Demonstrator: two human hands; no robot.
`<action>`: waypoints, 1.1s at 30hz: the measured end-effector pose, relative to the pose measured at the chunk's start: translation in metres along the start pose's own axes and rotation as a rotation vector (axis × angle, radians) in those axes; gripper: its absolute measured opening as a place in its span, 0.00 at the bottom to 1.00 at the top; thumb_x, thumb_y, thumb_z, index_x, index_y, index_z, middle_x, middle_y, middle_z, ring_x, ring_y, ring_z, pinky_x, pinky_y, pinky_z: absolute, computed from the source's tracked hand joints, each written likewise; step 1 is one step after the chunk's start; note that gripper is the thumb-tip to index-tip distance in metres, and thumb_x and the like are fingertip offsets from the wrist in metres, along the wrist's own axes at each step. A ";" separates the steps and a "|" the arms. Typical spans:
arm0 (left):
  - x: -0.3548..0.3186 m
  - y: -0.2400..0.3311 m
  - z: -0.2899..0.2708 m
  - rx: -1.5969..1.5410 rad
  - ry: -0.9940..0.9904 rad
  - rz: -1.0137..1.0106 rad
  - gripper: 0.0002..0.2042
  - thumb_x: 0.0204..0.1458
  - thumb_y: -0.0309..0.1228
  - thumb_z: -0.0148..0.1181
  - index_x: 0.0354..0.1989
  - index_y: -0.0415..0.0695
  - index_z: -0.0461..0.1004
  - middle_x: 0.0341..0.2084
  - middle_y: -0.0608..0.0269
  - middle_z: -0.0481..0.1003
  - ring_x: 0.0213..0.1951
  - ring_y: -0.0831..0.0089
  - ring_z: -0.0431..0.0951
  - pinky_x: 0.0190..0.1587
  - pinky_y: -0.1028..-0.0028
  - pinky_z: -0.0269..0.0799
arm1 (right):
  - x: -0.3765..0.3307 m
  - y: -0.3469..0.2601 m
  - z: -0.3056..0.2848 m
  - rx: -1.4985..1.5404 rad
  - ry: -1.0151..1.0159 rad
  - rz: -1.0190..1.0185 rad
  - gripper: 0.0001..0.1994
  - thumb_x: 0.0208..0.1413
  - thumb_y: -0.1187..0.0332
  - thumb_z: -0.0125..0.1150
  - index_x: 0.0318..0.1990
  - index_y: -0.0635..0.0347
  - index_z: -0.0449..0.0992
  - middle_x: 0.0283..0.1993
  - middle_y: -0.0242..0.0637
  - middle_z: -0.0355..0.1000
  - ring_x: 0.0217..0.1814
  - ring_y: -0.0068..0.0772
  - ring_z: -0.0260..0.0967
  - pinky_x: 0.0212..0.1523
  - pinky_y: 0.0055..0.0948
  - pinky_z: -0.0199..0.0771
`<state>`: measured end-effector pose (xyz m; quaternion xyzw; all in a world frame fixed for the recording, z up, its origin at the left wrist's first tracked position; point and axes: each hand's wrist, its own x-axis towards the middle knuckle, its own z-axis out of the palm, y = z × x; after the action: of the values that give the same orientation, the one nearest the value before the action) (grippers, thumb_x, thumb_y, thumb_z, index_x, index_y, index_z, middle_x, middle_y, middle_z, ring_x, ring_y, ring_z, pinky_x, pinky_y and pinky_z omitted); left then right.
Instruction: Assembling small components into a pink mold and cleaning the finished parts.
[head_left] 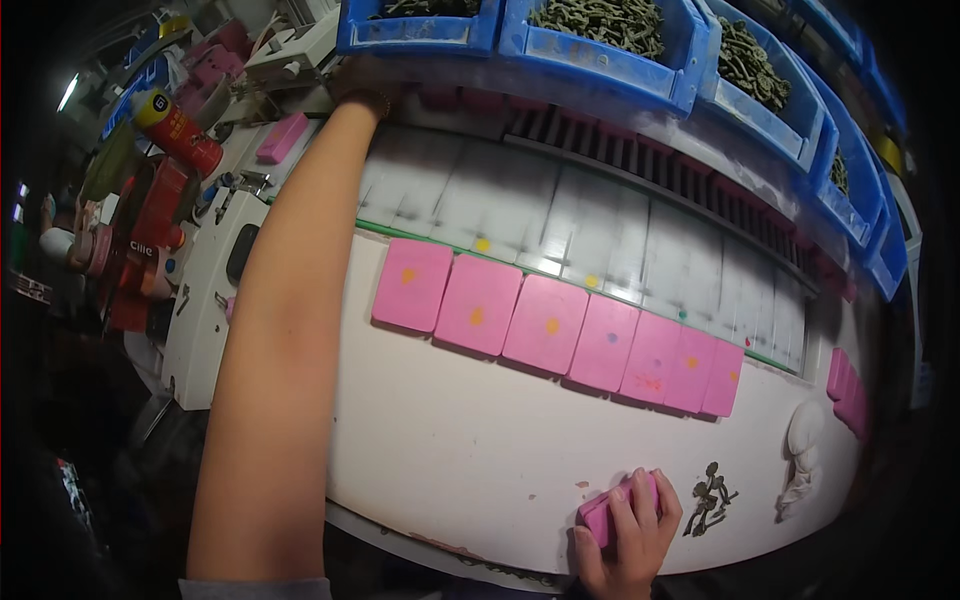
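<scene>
My left arm stretches across the left side of the table to its far edge. There my left hand (360, 82) is in shadow beside a white machine (300, 50) and below a blue bin (420, 36); its fingers cannot be made out. Near the front edge, my right hand (632, 535) is wrapped round a pink block (597, 520), fingers over its top and thumb at its left side. Just right of that hand lies a small pile of dark green branched pieces (710, 498). A row of several pink blocks (546, 325), marked with coloured dots, runs across the table's middle.
Behind the row is a pale panel (500, 195) with a green edge, then a dark slotted rack (660, 170). Blue bins (690, 60) of green pieces line the back. A white knotted bundle (803, 450) lies at right; a red-and-yellow can (178, 130) is at far left.
</scene>
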<state>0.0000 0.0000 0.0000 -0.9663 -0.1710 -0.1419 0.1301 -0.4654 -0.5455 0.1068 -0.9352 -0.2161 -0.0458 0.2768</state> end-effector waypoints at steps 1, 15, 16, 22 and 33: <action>-0.023 0.029 -0.021 -0.114 0.009 -0.056 0.26 0.54 0.52 0.53 0.57 0.51 0.75 0.58 0.51 0.73 0.60 0.57 0.73 0.64 0.59 0.66 | -0.001 -0.004 -0.006 -0.034 -0.016 0.023 0.27 0.46 0.63 0.69 0.54 0.68 0.73 0.60 0.62 0.68 0.62 0.72 0.59 0.60 0.63 0.60; -0.178 0.043 -0.174 -0.345 0.159 -0.046 0.13 0.57 0.32 0.52 0.44 0.39 0.78 0.45 0.42 0.76 0.54 0.47 0.72 0.60 0.55 0.62 | 0.009 -0.017 -0.007 0.037 0.142 -0.134 0.22 0.56 0.75 0.65 0.57 0.70 0.71 0.56 0.60 0.69 0.57 0.60 0.65 0.59 0.53 0.66; -0.208 0.052 -0.213 -0.255 0.011 -0.118 0.14 0.58 0.31 0.51 0.48 0.37 0.76 0.44 0.41 0.75 0.54 0.48 0.70 0.61 0.55 0.61 | 0.003 -0.012 -0.005 0.037 0.116 -0.091 0.24 0.52 0.73 0.66 0.57 0.69 0.71 0.59 0.59 0.68 0.61 0.65 0.61 0.61 0.56 0.63; -0.335 0.020 -0.286 -1.950 -0.358 -0.303 0.21 0.64 0.29 0.51 0.64 0.34 0.62 0.48 0.54 0.72 0.47 0.67 0.75 0.54 0.66 0.71 | 0.001 -0.015 -0.010 0.055 0.122 -0.066 0.26 0.49 0.73 0.66 0.57 0.67 0.71 0.63 0.57 0.66 0.65 0.66 0.57 0.64 0.56 0.60; -0.453 0.041 -0.324 -1.853 -0.271 -0.041 0.30 0.43 0.12 0.66 0.59 0.40 0.68 0.54 0.61 0.68 0.55 0.69 0.73 0.57 0.69 0.76 | -0.005 -0.007 -0.006 0.093 0.178 -0.113 0.25 0.48 0.71 0.69 0.56 0.65 0.73 0.63 0.54 0.67 0.64 0.63 0.59 0.63 0.53 0.63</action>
<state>-0.4671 -0.2673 0.1473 -0.6898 -0.0207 -0.1100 -0.7153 -0.4727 -0.5451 0.1143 -0.8999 -0.2447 -0.1342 0.3352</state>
